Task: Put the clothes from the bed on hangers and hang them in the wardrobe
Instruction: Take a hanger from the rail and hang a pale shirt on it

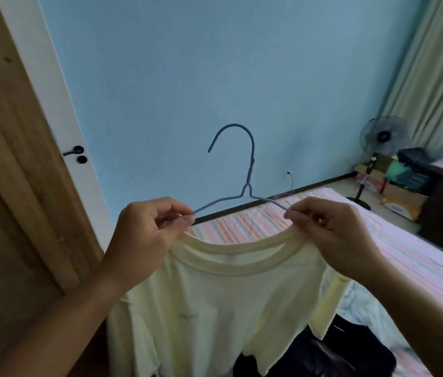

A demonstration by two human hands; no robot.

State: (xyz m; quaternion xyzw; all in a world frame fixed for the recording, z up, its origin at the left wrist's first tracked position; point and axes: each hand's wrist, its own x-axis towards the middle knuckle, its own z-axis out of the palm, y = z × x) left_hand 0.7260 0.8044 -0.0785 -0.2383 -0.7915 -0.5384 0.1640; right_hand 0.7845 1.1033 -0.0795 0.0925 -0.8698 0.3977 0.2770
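Two hands up at chest height, both busy w/ one shirt (223, 303) and one hanger (244, 170).

Left hand (144, 235): thumb and fingers pinched on the hanger's left arm plus the shirt collar at that shoulder. Right hand (331, 232): same pinch on the right arm and collar. Neither hand is spread; both hold shirt and wire together.

Hanger: thin blue wire, hook at 12 o'clock, upright, tip curling toward 9. Arms run down into the neck opening; lower part hidden inside the fabric.

Shirt: pale cream, hangs from the collar toward 6 o'clock, over the bed (394, 248). Dark clothes (329, 352) heaped on the bed at approx. 5 o'clock, not yet hung.

Handling, my est.: shirt light, soft, floppy, no shape of its own; likely slides on smooth wire if tilted. Wire light, probably springy. Best hold: shoulder seams while seating, then the hook's neck for carrying.

Fan (383, 137) at 2 o'clock; door (24, 186) at 9.
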